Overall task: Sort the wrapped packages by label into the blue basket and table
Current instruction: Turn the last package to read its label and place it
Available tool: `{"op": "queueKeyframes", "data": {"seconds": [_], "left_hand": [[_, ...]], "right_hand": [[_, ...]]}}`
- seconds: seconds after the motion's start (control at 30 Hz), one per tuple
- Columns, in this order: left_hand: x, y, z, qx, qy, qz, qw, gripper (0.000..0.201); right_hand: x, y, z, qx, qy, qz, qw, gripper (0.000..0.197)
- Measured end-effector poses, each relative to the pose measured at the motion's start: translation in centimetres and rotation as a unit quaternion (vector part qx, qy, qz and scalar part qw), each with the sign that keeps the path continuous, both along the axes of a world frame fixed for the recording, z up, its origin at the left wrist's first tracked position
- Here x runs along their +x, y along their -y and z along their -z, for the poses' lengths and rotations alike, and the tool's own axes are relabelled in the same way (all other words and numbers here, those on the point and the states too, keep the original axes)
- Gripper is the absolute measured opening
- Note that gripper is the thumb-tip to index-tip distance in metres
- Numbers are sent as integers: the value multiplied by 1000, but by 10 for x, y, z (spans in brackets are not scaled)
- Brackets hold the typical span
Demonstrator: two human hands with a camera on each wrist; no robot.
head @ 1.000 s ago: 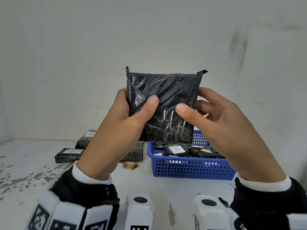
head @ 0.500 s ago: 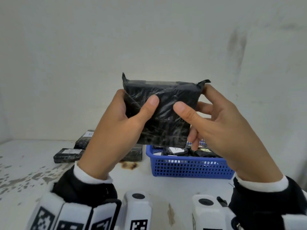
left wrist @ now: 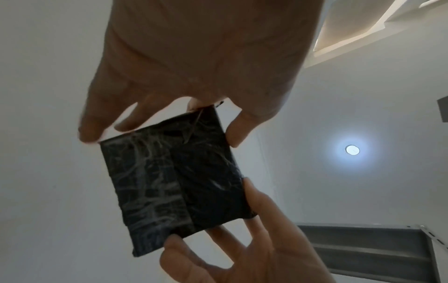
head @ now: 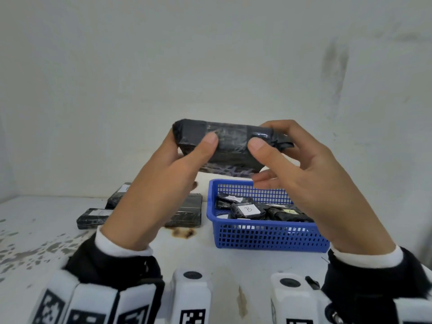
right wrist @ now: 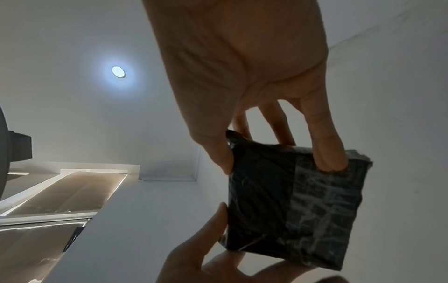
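A flat black plastic-wrapped package (head: 230, 147) is held in the air above the blue basket (head: 268, 238), lying nearly level with its edge toward me. My left hand (head: 194, 146) pinches its left end and my right hand (head: 268, 136) pinches its right end. No label shows on it in any view. The wrist views show its taped underside (left wrist: 179, 181) (right wrist: 290, 206), with my left hand (left wrist: 167, 122) and right hand (right wrist: 274, 153) at opposite edges. Inside the basket lie several black packages, one labelled B (head: 247, 210).
Three black packages lie on the white table (head: 210, 265) left of the basket: one at the front left (head: 93, 217), one behind it (head: 117, 197), one nearer the basket (head: 187, 211). A rust stain (head: 183, 232) marks the table. White walls close the back and right.
The package has tipped from upright and face-on to nearly flat, its edge now toward me. Both hands kept their hold and turned with it.
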State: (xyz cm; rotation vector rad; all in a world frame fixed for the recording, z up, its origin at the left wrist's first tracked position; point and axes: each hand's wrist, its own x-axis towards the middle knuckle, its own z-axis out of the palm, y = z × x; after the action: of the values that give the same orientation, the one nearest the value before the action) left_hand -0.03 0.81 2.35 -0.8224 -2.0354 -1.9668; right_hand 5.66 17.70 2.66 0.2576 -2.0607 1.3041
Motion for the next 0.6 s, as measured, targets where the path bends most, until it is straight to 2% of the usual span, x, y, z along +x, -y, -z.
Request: {"op": "queueKeyframes", "data": {"seconds": [0.13,0.27,0.6], "left_hand": [[-4,-1,1,6,-18,19,1000,30],[-6,-1,3,29,-14,31,999,24],[-2,-5,4,4,-58,-1,998,41]], "right_hand": [[2,3,-1,3,-16,7,1000,35],[2,0,-2,0,-14,8,1000,41],[2,1,0,49,-18,16,999,28]]}}
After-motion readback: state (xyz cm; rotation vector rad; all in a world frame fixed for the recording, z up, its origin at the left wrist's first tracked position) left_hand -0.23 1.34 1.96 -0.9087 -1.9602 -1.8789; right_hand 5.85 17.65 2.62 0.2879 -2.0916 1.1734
